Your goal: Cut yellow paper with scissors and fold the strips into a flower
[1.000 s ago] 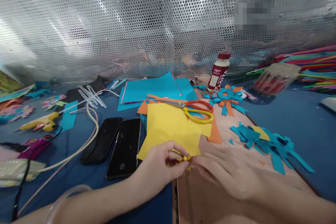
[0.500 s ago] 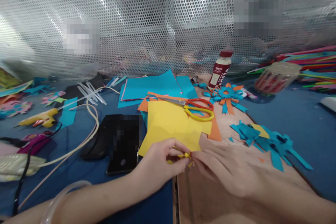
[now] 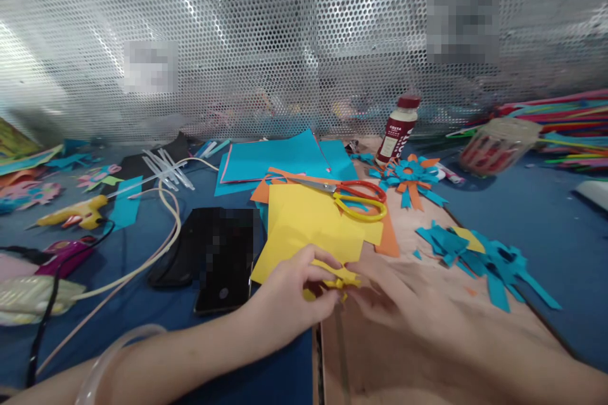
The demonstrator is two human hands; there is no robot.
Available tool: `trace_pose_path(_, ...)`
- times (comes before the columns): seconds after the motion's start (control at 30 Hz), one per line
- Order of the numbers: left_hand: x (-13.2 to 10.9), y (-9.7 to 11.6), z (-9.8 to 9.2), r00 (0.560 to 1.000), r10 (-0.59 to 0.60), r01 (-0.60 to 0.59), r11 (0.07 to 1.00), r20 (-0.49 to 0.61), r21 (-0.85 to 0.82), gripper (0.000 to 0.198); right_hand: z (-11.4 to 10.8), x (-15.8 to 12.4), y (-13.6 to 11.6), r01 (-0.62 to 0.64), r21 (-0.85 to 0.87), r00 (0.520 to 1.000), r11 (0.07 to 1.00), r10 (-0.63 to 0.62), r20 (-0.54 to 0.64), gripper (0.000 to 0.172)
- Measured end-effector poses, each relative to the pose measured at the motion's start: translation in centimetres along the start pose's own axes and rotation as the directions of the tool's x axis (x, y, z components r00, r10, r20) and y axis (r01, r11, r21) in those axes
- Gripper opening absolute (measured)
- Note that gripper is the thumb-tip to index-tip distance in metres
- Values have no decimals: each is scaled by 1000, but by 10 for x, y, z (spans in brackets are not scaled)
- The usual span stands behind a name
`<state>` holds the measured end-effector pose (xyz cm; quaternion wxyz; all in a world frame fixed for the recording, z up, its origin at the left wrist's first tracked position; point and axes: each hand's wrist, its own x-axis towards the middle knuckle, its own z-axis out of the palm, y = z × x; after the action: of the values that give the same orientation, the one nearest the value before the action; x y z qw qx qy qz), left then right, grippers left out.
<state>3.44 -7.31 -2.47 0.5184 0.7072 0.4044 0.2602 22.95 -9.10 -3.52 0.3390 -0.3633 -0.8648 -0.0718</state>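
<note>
A small piece of yellow paper (image 3: 348,277), cut or folded into points, is pinched between the thumb and fingers of my left hand (image 3: 297,291). My right hand (image 3: 403,297) has its thumb and fingertips at the paper's right side; they look closed on its edge, though slightly blurred. Just beyond my hands lie yellow sheets (image 3: 313,221) on top of orange paper (image 3: 390,234). Scissors (image 3: 351,193) with one red and one yellow handle rest across these sheets, blades to the left.
Left are two dark phones (image 3: 228,259), a yellow glue gun (image 3: 78,212), cables and clear glue sticks (image 3: 166,168). Blue sheets (image 3: 270,155) lie behind. To the right are a bottle (image 3: 398,130), blue-orange paper flowers (image 3: 411,174), blue cut-outs (image 3: 498,266) and a plastic jar (image 3: 498,145).
The fingers of my right hand have shifted slightly right and opened a little, so more of the yellow paper's pointed shape shows. My left hand stays nearly in place.
</note>
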Motion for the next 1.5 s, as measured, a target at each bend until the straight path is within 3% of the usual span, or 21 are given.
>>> trace_pose_path(0.2, -2, 2, -1, 997, 70, -71, 990, 8, 122, 13, -13, 10, -8, -40, -19, 998, 999, 41, 53, 20)
trace_pose_path(0.4, -4, 1, -1, 997, 78, -79, 977, 8, 196, 14, -14, 10, -10, -2, -43, 997, 999, 5, 72, 26)
trace_pose_path(0.67, -4, 3, -1, 998, 70, -68, 967, 0, 245, 18, -12, 6, -7, -16, 14, 997, 1000, 15, 80, 21)
trace_pose_path(0.87, -2, 3, -2, 998, 64, -55, 971, -29, 234, 30, -6, 4, -8, -56, -9, 998, 998, 56, 24, 19)
trace_pose_path(1.1, -3, 2, -1, 997, 74, -69, 968, -8, 242, 34, -1, 0, -5, -17, -9, 1000, 1000, 18, 15, 15)
trace_pose_path(1.37, -1, 3, -3, 997, 66, -55, 972, -45, 228, 22, 0, -4, -8, -269, 222, 960, 937, 243, 141, 12)
trace_pose_path(1.5, 0, 2, -3, 996, 83, -76, 977, -27, 200, 16, 2, -4, -9, -337, 250, 939, 908, 304, 161, 14)
